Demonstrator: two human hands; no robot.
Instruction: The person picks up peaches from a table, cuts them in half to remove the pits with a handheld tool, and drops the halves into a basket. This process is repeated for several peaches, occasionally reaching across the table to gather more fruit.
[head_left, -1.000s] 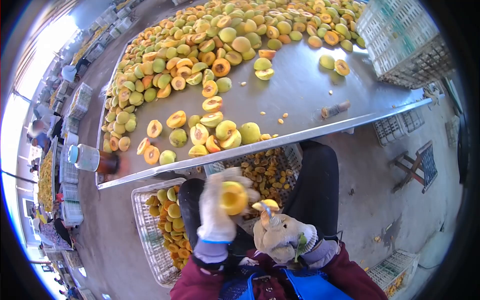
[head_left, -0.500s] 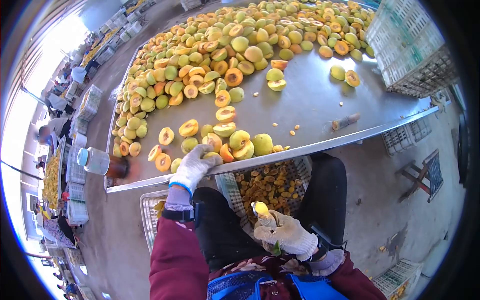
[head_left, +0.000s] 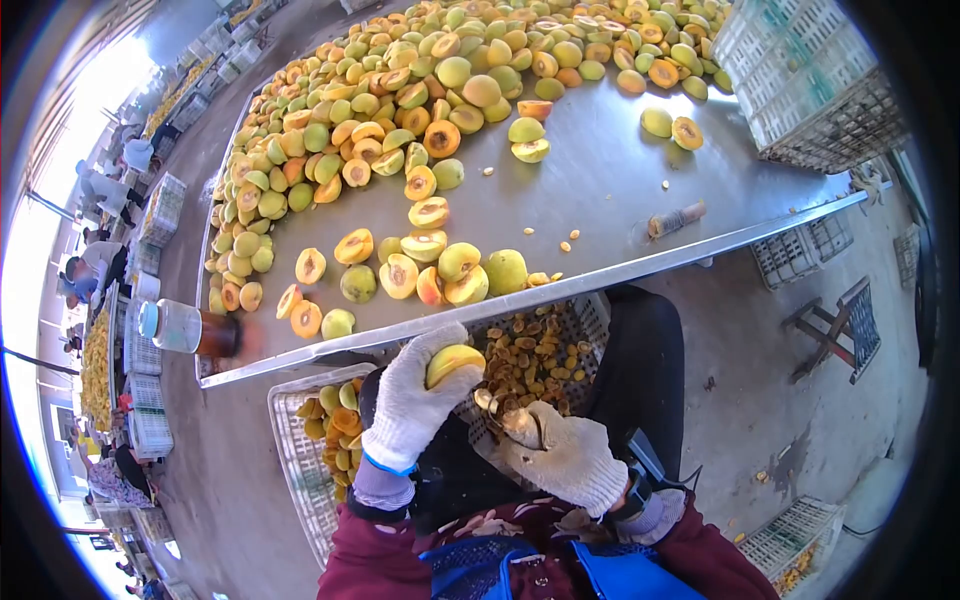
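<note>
My left hand (head_left: 417, 392), in a white knitted glove, is closed around a yellow-green peach half (head_left: 453, 365) just below the metal table's edge. Close beside it, my gloved right hand (head_left: 566, 456) grips a small pitting tool (head_left: 541, 428), mostly covered by the fingers, with a bit of curved metal showing. A small pale piece (head_left: 485, 400) is at its tip, near the peach half. Under both hands sits a crate (head_left: 597, 330) with many brown pits. Halved peaches (head_left: 398, 275) lie on the table near the front edge.
A large heap of peach halves (head_left: 400, 100) covers the back of the metal table (head_left: 590, 190). White crates (head_left: 800, 70) stand at its right end. A jar of brown liquid (head_left: 190, 328) is at the left corner. A crate of peach pieces (head_left: 290, 440) is by my left leg; a folding stool (head_left: 838, 325) stands right.
My left hand has come back from the peaches on the table toward my lap, now holding a peach half. My right hand has turned and risen slightly toward it. The view has shifted a little.
</note>
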